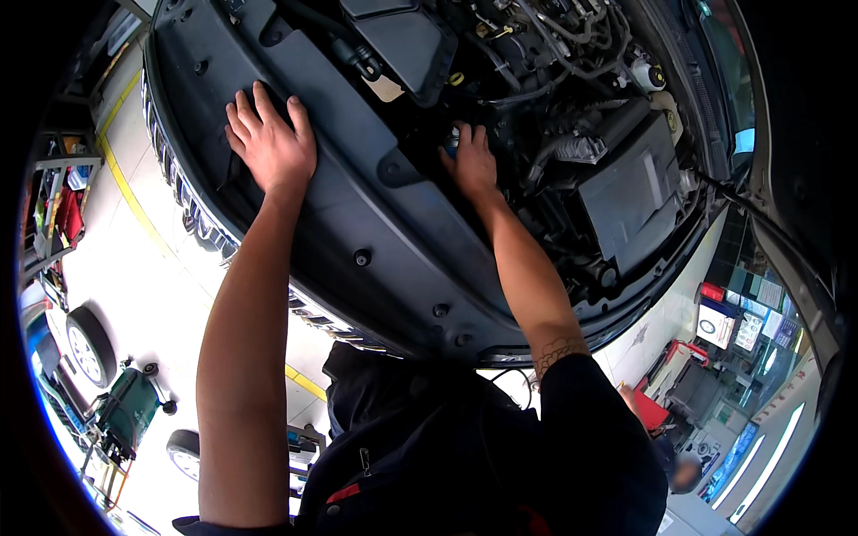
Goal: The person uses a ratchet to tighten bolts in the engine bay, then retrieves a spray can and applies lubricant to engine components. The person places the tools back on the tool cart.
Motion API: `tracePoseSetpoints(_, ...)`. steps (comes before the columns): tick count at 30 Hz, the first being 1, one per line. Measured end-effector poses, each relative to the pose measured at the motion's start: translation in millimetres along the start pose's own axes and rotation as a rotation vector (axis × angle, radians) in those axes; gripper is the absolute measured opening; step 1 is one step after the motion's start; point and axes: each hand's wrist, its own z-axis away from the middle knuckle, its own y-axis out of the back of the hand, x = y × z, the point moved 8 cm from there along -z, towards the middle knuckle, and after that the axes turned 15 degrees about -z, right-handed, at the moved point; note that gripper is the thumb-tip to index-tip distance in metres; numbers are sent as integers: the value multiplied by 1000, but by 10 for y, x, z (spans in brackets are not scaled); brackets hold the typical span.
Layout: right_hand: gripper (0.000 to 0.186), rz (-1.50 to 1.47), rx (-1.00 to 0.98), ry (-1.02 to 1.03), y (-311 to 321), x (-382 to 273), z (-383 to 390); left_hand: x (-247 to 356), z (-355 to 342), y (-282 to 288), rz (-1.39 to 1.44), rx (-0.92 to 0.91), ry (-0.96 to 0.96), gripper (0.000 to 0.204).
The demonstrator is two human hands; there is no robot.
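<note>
My left hand (275, 147) lies flat with its fingers spread on the black plastic cover (357, 201) along the front of a car's engine bay. Deeper in the bay, my right hand (474, 165) curls its fingers around a small blue, rounded part (451, 143). Most of that part is hidden by the fingers and by shadow, so its exact kind does not show. Just beyond the right hand are dark hoses and a ribbed grey duct (581, 149).
A black airbox-like housing (402, 40) and a large flat black cover (630, 188) flank the working spot. Wheels (89, 347) and a green floor jack (125, 406) stand on the floor at left. Another person (684, 473) is at the lower right.
</note>
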Motion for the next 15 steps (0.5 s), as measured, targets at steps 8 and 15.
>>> tracePoseSetpoints(8, 62, 75, -53, 2, -71, -6, 8, -12, -3, -24, 22, 4, 4, 66)
tracePoseSetpoints(15, 67, 3, -235, -7, -235, -26, 51, 13, -16, 32, 25, 10, -8, 64)
